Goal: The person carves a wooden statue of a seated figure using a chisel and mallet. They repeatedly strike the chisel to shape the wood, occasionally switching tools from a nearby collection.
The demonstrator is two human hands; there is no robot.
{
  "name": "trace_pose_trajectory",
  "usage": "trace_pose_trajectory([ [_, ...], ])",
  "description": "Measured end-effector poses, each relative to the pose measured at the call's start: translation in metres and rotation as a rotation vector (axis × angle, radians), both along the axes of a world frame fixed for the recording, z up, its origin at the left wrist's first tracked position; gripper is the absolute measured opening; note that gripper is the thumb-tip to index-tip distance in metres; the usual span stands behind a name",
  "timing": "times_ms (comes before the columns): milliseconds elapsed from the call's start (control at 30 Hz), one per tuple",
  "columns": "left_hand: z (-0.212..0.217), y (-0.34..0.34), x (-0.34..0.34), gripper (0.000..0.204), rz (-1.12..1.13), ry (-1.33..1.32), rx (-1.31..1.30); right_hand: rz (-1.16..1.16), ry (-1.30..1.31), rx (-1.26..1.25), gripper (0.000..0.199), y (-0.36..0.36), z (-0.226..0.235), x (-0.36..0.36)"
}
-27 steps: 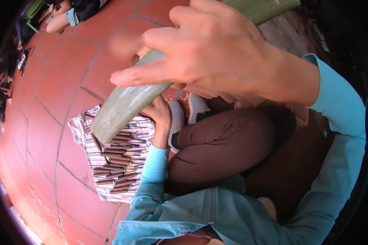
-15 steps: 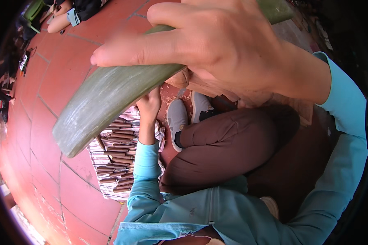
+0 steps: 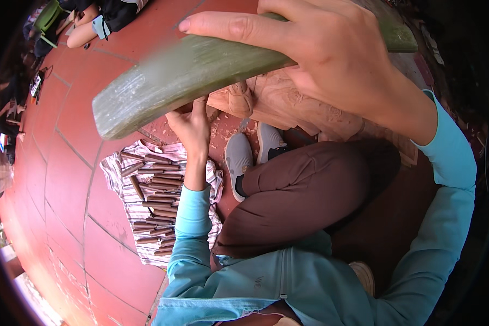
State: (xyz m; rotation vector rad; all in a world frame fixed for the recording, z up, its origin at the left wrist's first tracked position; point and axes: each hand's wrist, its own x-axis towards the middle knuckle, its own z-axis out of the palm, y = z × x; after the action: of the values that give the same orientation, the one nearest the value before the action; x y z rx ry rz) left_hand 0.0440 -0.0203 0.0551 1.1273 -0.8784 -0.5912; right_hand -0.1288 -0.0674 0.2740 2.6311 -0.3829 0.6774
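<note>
My right hand [image 3: 331,54] is closed around a long, flat, greenish wooden mallet [image 3: 141,92], one finger stretched along its top edge. The mallet lies across the upper view, its broad worn end toward the left. Just under it, my left hand [image 3: 191,127] is raised with its fingers bent around a dark brown handle [image 3: 187,107], which looks like a chisel's. The mallet hides most of that tool and the fingertips. Beside my hands lies a carved block of light brown wood [image 3: 288,100] with relief on its surface, partly covered by my right hand and the mallet.
Left of my left forearm, a striped cloth [image 3: 146,251] bears several brown-handled tools [image 3: 160,198]. Wood shavings [image 3: 218,133] are scattered on the red tiled floor [image 3: 65,179]. My grey shoes [image 3: 238,157] stand near the block. Another person's arm [image 3: 81,35] and a green chair [image 3: 44,20] are at the upper left.
My right hand has swung the mallet up and to the right. More of the carved block and the striped cloth now shows. My left hand has stayed nearly in place.
</note>
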Motion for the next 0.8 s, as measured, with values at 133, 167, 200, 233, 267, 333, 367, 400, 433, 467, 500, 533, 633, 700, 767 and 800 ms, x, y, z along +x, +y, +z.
trace_pose_trajectory([
  [133,-0.008,0.000,-0.003,0.038,-0.094,-0.218,-0.137,0.009,-0.047,-0.086,0.053,-0.004,-0.006,-0.003],
  [167,-0.009,-0.004,0.001,0.035,-0.121,-0.262,-0.102,0.022,-0.058,-0.128,0.052,-0.004,-0.006,-0.003],
  [200,-0.008,-0.006,0.005,0.032,-0.146,-0.311,-0.068,0.039,-0.052,-0.176,0.049,-0.005,-0.008,-0.004],
  [233,-0.007,-0.006,0.008,0.027,-0.135,-0.382,-0.036,0.054,-0.045,-0.224,0.047,-0.008,-0.010,-0.004],
  [267,-0.007,-0.007,0.007,0.031,-0.153,-0.405,-0.099,0.069,-0.038,-0.273,0.045,-0.012,-0.015,-0.005],
  [333,0.002,-0.010,0.004,0.028,-0.149,-0.422,-0.120,-0.003,0.022,-0.448,0.041,-0.018,-0.025,-0.009],
  [367,0.000,-0.010,0.010,0.028,-0.134,-0.528,-0.097,-0.009,-0.009,-0.387,0.042,-0.016,-0.028,-0.012],
  [400,-0.003,-0.010,0.019,0.028,-0.116,-0.631,-0.074,-0.011,-0.039,-0.327,0.042,-0.013,-0.028,-0.012],
  [433,-0.004,-0.011,0.026,0.028,-0.097,-0.735,-0.051,-0.027,-0.039,-0.280,0.044,-0.009,-0.025,-0.015],
  [467,-0.005,-0.012,0.029,0.028,-0.149,-0.651,-0.021,-0.043,-0.040,-0.234,0.045,-0.004,-0.021,-0.018],
  [500,-0.001,-0.014,0.030,0.027,-0.206,-0.565,0.008,-0.063,-0.038,-0.187,0.047,-0.001,-0.018,-0.022],
  [533,0.003,-0.015,0.029,0.027,-0.261,-0.478,0.038,-0.066,-0.073,-0.182,0.048,-0.002,-0.019,-0.024],
  [633,0.017,-0.007,0.013,0.023,-0.291,-0.646,-0.059,-0.061,-0.134,-0.154,0.053,0.000,-0.020,-0.027],
  [700,0.016,-0.007,0.017,0.023,-0.356,-0.747,0.026,-0.046,-0.109,-0.132,0.059,0.011,-0.008,-0.027],
  [767,0.014,-0.009,0.023,0.024,-0.287,-0.938,-0.097,-0.085,-0.002,-0.186,0.063,0.012,-0.015,-0.034],
  [800,0.020,-0.008,0.023,0.025,-0.295,-0.989,-0.088,-0.103,0.048,-0.211,0.065,0.012,-0.020,-0.037],
])
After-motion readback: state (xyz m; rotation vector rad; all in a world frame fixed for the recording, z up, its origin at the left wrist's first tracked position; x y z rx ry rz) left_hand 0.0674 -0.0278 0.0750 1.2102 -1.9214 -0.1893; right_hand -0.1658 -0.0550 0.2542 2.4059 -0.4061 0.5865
